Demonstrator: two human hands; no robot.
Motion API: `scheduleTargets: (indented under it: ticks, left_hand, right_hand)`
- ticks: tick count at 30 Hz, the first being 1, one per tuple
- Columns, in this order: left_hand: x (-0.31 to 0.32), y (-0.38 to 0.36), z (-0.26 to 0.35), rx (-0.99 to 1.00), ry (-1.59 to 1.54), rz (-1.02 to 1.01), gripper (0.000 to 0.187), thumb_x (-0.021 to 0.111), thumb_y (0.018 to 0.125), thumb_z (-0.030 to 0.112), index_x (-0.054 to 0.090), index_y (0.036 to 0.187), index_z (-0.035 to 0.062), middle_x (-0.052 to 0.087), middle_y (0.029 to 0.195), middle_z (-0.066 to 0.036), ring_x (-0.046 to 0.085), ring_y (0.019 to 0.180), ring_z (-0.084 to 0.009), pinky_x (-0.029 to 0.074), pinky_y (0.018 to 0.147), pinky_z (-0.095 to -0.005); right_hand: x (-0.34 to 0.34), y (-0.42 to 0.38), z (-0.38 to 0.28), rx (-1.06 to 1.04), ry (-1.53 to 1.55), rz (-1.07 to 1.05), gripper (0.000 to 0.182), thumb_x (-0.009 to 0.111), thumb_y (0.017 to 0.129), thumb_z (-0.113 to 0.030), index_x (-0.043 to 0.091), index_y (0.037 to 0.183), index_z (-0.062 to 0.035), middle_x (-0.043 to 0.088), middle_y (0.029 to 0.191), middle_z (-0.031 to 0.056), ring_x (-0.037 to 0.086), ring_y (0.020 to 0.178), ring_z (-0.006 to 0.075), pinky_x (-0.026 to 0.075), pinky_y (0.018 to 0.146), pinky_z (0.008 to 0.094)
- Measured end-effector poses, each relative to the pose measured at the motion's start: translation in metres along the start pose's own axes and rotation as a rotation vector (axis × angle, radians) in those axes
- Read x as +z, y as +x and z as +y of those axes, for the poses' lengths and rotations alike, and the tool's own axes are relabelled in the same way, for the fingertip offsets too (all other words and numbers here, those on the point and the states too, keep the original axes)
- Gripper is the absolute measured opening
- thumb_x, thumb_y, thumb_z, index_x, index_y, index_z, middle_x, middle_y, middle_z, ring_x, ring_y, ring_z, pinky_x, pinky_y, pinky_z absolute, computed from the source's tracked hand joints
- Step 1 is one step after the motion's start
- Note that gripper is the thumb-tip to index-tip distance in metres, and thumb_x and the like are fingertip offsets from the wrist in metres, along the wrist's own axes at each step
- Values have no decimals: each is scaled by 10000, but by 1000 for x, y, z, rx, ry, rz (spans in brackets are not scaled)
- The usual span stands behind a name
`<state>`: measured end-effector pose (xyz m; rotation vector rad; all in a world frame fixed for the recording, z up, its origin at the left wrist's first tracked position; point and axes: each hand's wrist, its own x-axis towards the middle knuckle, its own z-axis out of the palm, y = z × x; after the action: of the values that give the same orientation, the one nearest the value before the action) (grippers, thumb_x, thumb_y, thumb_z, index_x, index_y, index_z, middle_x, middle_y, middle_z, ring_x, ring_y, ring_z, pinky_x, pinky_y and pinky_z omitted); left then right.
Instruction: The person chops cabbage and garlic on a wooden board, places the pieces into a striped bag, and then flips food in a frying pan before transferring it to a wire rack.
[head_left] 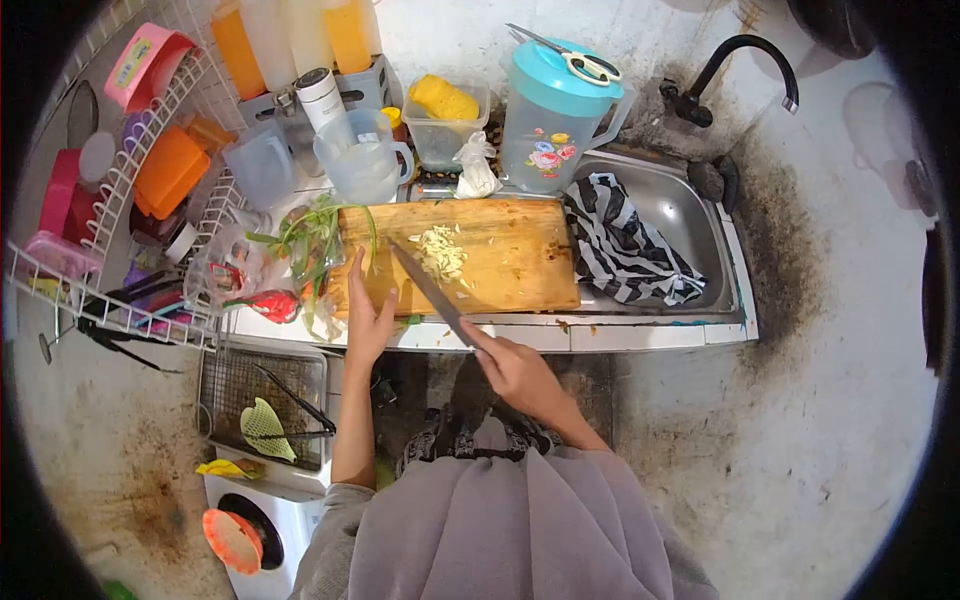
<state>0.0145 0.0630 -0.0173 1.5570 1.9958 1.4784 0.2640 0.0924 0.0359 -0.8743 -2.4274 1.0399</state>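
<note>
My right hand (pixel 520 372) is closed around the handle of a kitchen knife (pixel 430 290), whose long blade slants up and left over a wooden cutting board (pixel 530 245). Chopped pale pieces, perhaps garlic (pixel 440 253), lie in a heap on the board, just right of the blade's tip. At the board's left end my left hand (pixel 368 315) is held with its fingers stretched and the thumb apart, nothing visible in it. Beside its fingertips, green leafy stalks (pixel 318 235) spill from a clear plastic bag (pixel 225 262) and reach onto the board.
A steel sink (pixel 685 225) with a striped black-and-white bag (pixel 625 245) adjoins the board. Behind stand a blue-lidded pitcher (pixel 545 130) with scissors (pixel 580 65) on top, clear jugs (pixel 362 155) and a tub with a yellow sponge (pixel 443 97). A white dish rack (pixel 120 200) is at left.
</note>
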Motion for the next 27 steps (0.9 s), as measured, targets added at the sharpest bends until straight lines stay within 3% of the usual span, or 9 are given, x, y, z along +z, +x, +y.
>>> scheduleTargets:
  ticks: [4, 10, 18, 22, 24, 25, 27]
  left_hand:
    - [-4, 8, -17, 2, -72, 19, 672, 560, 821, 43, 216, 1395, -8, 279, 1428, -193, 262, 1332, -325, 198, 1096, -387]
    - [-5, 13, -30, 98, 25, -54, 553, 558, 816, 34, 348, 1328, 24, 344, 1386, -167, 297, 1311, -330, 211, 1093, -405]
    - [-8, 23, -10, 143, -78, -120, 423, 563, 824, 54, 440, 1228, 57, 387, 1351, -127, 306, 1307, -329, 157, 1100, -472]
    - [-2, 28, -15, 153, -111, -164, 384, 568, 826, 66, 462, 1195, 64, 395, 1344, -115, 308, 1309, -323, 128, 1104, -495]
    - [0, 28, -12, 148, -132, -191, 374, 570, 826, 69, 469, 1187, 65, 396, 1343, -114, 312, 1306, -322, 124, 1104, -498]
    - [1, 27, -12, 137, -146, -206, 364, 572, 827, 71, 476, 1178, 66, 397, 1343, -112, 316, 1304, -320, 120, 1104, -500]
    - [1, 26, -15, 135, -146, -210, 357, 575, 824, 70, 482, 1169, 66, 404, 1336, -112, 323, 1298, -319, 122, 1103, -499]
  right_hand:
    - [39, 24, -2, -7, -50, 118, 495, 475, 891, -100, 376, 1372, -159, 573, 812, 224, 577, 738, 403, 466, 675, 455]
    - [39, 18, 6, 216, -154, 173, 486, 473, 885, -84, 376, 1360, -116, 585, 853, 243, 584, 760, 409, 474, 662, 475]
    - [16, 8, -9, 282, -74, 288, 449, 446, 909, -84, 376, 1352, -102, 599, 1051, 235, 583, 944, 395, 474, 793, 445]
    - [21, 19, -23, 332, -52, 273, 442, 448, 910, -91, 384, 1347, -102, 594, 1061, 242, 571, 985, 395, 469, 816, 439]
    - [37, 22, -19, 339, -47, 211, 437, 453, 908, -95, 394, 1340, -105, 598, 1054, 240, 575, 971, 398, 468, 813, 443]
    - [48, 19, -11, 186, -74, 309, 476, 463, 894, -110, 355, 1357, -133, 590, 839, 240, 587, 744, 419, 479, 674, 494]
    - [52, 13, -4, 227, -129, 304, 477, 461, 895, -113, 352, 1359, -141, 589, 830, 237, 587, 736, 418, 482, 664, 492]
